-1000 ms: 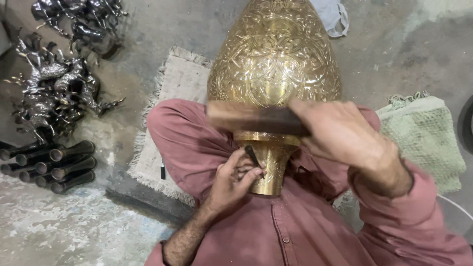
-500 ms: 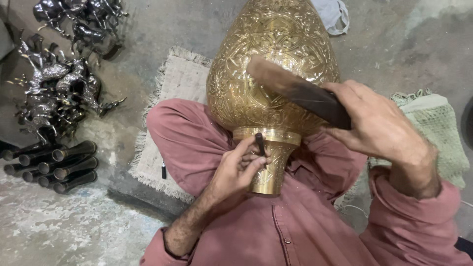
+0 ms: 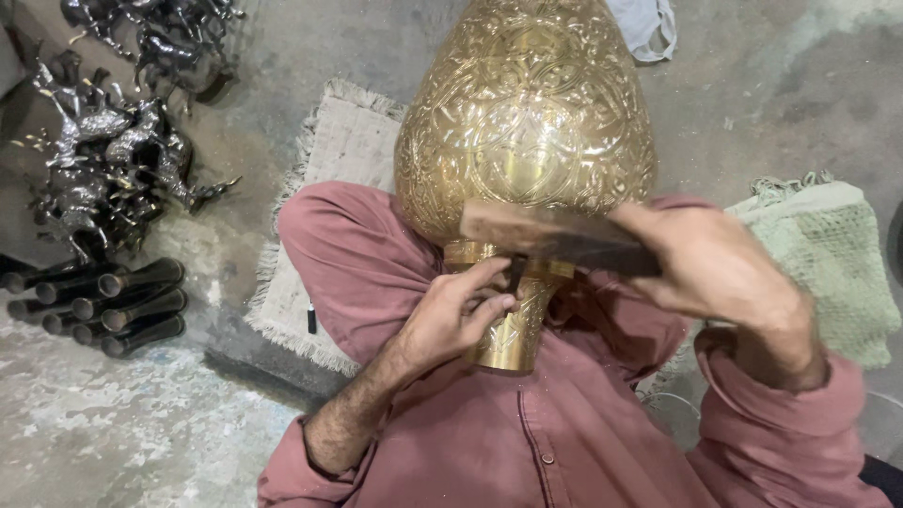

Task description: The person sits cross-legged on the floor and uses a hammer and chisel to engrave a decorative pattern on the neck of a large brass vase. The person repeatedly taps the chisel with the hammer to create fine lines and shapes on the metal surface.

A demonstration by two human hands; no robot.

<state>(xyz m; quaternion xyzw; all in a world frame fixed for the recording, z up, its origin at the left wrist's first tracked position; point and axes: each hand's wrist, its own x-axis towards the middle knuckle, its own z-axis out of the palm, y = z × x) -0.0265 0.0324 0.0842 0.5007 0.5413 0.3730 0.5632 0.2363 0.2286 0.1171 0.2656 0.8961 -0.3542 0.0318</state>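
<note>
I see a person from above, wearing a soft shirt of dusty pink-red. It has long sleeves. The sleeve on the left arm is pushed up, so the arm below it is bare and hairy. The left hand (image 3: 461, 315) is bare, with short nails. The right hand (image 3: 710, 263) is bare too, with a few hairs at the wrist, and its sleeve ends in a bunched, wrinkled cuff. Down the near front of the shirt runs a stitched strip with one small round button. Tiny pale specks dot the cloth. The legs wear the same pink-red cloth.
</note>
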